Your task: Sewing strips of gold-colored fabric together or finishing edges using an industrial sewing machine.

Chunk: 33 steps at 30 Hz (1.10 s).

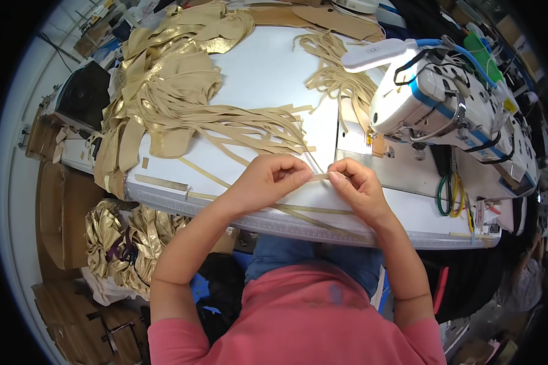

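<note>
Between my two hands a short stretch of narrow tan fabric strip (319,177) runs above the white table. My left hand (269,181) pinches one end between thumb and forefinger, with the other fingers curled in. The other end sits in the pinch of my right hand (360,190), close to the sewing machine's bed. Below my hands, more thin tan strips (313,210) lie along the table's front edge. Beyond my left hand spreads a bundle of long tan strips (243,125), some ends reaching toward my fingers.
A white and blue sewing machine (435,106) stands at right under a lamp (374,56). Green-handled scissors (446,194) lie beside it. Gold-and-tan fabric pieces (158,67) heap at far left; another tan bundle (347,82) lies at the back. Gold fabric (146,237) sits below the table.
</note>
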Each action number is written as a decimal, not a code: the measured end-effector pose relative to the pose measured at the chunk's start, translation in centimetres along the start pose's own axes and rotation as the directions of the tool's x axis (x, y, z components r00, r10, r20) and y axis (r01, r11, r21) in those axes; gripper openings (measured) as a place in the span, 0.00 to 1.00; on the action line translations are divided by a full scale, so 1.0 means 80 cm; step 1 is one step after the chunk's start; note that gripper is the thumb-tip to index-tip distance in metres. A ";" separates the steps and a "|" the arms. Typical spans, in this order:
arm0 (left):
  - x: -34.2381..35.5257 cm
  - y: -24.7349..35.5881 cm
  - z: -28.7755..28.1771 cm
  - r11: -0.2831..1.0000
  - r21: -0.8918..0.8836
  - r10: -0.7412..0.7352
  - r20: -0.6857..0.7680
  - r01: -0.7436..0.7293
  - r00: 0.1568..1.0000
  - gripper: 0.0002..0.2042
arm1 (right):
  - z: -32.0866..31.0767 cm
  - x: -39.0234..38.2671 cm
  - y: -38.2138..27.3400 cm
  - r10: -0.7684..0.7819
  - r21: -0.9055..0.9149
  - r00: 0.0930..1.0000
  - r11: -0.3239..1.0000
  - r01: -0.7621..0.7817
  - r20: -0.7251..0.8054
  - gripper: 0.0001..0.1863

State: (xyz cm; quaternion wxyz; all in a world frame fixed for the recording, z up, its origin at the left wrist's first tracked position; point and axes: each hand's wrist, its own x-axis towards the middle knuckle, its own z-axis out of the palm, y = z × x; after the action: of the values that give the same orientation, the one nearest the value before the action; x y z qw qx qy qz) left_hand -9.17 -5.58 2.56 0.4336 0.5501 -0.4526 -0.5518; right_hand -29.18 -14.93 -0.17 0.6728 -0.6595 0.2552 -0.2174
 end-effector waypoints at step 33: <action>0.002 -0.021 0.072 0.735 0.335 0.673 -0.246 -0.590 0.698 0.05 | 0.009 -0.039 -0.061 -0.365 -0.278 0.923 0.905 0.322 -0.123 0.03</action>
State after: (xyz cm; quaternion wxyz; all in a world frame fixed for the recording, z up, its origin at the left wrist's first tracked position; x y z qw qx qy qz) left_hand -14.88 -5.26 0.83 0.6038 0.4953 -0.5903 -0.2040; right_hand -30.92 -12.62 4.85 0.5098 -0.7531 0.2173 -0.3546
